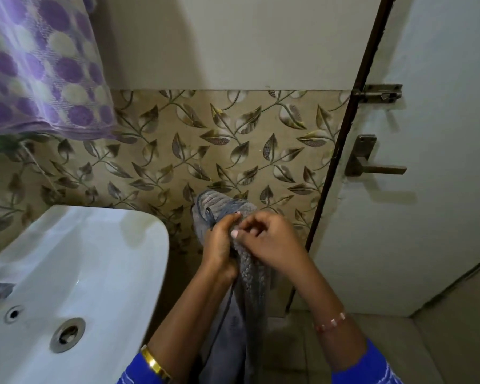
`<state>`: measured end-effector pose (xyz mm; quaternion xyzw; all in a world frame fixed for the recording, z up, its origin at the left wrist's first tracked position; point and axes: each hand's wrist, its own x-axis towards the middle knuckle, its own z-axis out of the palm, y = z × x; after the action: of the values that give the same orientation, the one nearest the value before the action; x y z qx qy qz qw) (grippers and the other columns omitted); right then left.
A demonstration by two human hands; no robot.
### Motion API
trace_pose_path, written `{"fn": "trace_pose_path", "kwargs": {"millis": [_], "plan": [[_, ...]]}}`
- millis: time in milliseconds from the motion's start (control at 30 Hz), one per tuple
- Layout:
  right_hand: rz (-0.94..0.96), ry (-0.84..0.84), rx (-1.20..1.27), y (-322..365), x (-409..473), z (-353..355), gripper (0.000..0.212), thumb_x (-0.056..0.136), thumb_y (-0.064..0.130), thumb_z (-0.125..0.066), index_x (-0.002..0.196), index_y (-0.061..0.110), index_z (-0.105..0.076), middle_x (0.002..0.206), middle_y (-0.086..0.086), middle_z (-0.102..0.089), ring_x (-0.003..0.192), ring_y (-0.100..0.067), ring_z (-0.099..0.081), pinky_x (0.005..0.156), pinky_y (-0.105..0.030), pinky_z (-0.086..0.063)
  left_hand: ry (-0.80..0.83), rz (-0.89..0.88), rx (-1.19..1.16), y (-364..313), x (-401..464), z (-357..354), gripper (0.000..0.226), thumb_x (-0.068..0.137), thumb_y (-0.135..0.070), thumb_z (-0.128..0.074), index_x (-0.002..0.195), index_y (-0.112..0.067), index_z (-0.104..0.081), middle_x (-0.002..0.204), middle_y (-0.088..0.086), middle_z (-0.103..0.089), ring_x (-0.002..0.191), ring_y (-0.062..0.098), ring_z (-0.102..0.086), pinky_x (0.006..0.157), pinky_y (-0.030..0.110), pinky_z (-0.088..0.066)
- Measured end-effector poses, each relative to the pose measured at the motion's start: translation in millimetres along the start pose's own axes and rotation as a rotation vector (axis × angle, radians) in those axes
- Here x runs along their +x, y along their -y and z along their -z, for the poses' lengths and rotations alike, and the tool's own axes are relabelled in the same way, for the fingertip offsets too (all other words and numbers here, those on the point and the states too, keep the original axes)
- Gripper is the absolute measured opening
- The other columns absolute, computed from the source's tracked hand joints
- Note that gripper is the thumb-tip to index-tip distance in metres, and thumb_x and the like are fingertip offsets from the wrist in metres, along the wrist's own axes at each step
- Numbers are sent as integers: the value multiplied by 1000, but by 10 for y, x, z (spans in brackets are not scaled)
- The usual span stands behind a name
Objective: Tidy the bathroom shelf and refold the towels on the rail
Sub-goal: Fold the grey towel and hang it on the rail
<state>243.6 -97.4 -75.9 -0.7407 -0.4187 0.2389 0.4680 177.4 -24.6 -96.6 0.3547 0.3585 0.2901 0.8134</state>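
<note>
Step in hand, by my judgement: towel refolding, early stage. Grey towel (234, 275) is off any rail and held in the air at lower centre of frame, between the basin (75, 261) at lower left and the door (427, 162) at right. No rail or shelf in view.

Left hand (221, 245): fingers curled, gripping the towel's top portion from the left side; thumb tip lies on the cloth near the top edge. A dark cord or hem strip runs from its grip down along the towel.

Right hand (269, 242): fingers bent, thumb and forefinger pinching the towel's upper edge just beside the left thumb. Hands are touching or nearly so; cannot tell which.

Towel condition: bunched, top corner poking up above the hands against the leaf-pattern tiles (205, 139); remainder hangs between the forearms and out of frame at bottom. Not yet squared.

Second towel (39, 65), purple-spotted, hangs at upper left of frame; support not visible.

Next move calls for, est.: hands to part along the top edge to find both corners, spread cloth flat, then fold. Needs clearance from basin rim at left. Risk: lower end, out of view, may drag on the floor.

Shelf tidying: status cannot be judged from this view.
</note>
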Motion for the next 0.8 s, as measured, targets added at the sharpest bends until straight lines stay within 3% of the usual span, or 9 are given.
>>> {"fn": "trace_pose_path", "kwargs": {"millis": [67,233,333,400,433,500,600,667,800], "plan": [[38,-26,-77,-16,2,-78,22,77,28,-71,95,20,-61,84,9,-43,69,-2,-44,60,-15,-37,63,-6,-85,-19,-5,23,31,90,-24,-46,68,-9,-62,51,3,-65,46,13,-64,44,18,-52],[89,126,-248,-13,19,-75,52,73,33,-74,118,20,-51,107,7,-36,101,-9,-46,87,-27,-46,81,-38,-294,-85,17,131,56,87,-56,-40,84,-8,-70,78,12,-73,70,23,-72,68,33,-58],[143,123,-275,-19,39,-110,34,79,15,-65,111,17,-54,98,8,-40,78,1,-44,66,-11,-39,83,-16,-314,-99,8,174,57,87,-54,-41,95,-4,-66,86,15,-72,75,23,-72,69,32,-60],[101,116,-126,-60,66,-119,24,82,3,-58,100,20,-57,88,9,-51,72,3,-50,56,-7,-40,81,25,-212,-111,-10,195,46,88,-46,-47,91,-4,-66,83,14,-73,71,22,-72,67,33,-58],[49,103,26,-91,87,-110,25,83,0,-55,95,21,-59,86,9,-58,74,-2,-56,59,-9,-46,67,40,-153,-124,-26,199,40,89,-42,-48,90,-6,-66,78,13,-74,69,22,-72,65,33,-55],[-100,1,333,-152,123,-57,28,84,-3,-52,90,22,-61,86,5,-66,74,-8,-64,66,-20,-52,27,34,-73,-157,-34,218,33,91,-39,-48,92,-10,-63,77,12,-74,74,24,-70,63,34,-52],[-213,-313,556,-223,184,113,25,86,-3,-47,82,16,-62,72,-2,-65,58,-15,-60,54,-27,-49,-52,-104,65,-205,-3,268,27,92,-34,-48,101,-12,-61,91,8,-69,86,20,-66,69,32,-52],[-240,-465,531,-304,244,227,24,87,-4,-41,82,13,-58,69,-3,-60,56,-16,-54,49,-23,-44,-80,-206,215,-167,30,295,28,93,-30,-46,111,-13,-59,96,5,-68,92,19,-65,80,32,-52],[-238,-521,437,-424,314,173,25,88,-1,-39,102,14,-53,80,-8,-59,63,-21,-53,56,-29,-42,-58,-310,397,-47,31,267,22,96,-27,-42,113,-23,-55,109,1,-62,106,20,-59,94,36,-47]]}}
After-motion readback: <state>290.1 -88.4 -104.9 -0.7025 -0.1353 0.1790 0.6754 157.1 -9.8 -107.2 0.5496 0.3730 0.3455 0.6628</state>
